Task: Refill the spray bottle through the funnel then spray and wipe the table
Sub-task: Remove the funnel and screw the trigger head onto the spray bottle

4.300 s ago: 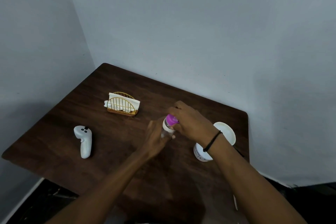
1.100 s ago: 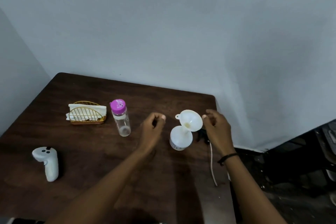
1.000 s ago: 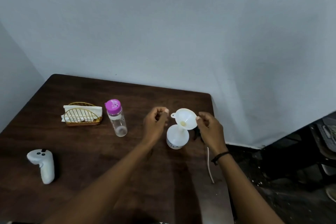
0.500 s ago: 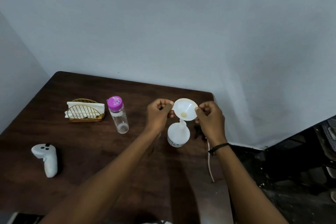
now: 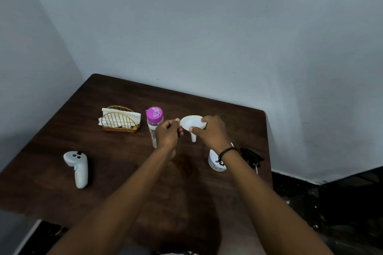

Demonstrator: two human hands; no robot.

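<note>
A white funnel (image 5: 190,124) hangs above the brown table (image 5: 128,188), clear of any bottle, its spout pointing down. My right hand (image 5: 212,133) grips its right rim. My left hand (image 5: 168,135) pinches the small tab on its left rim. The white spray bottle body (image 5: 215,163) stands to the right, partly hidden behind my right wrist. Its black spray head (image 5: 251,157) lies on the table beside it. A clear bottle with a pink cap (image 5: 154,124) stands upright just left of my left hand.
A gold wire holder with white napkins (image 5: 119,119) sits at the back left. A white game controller (image 5: 77,168) lies near the left front edge. The walls meet behind the table; the floor drops away on the right.
Both hands closed on the funnel, lifted it out of the white spray bottle and carried it left toward the pink-capped bottle. Before that, the pink-capped bottle was set down.
</note>
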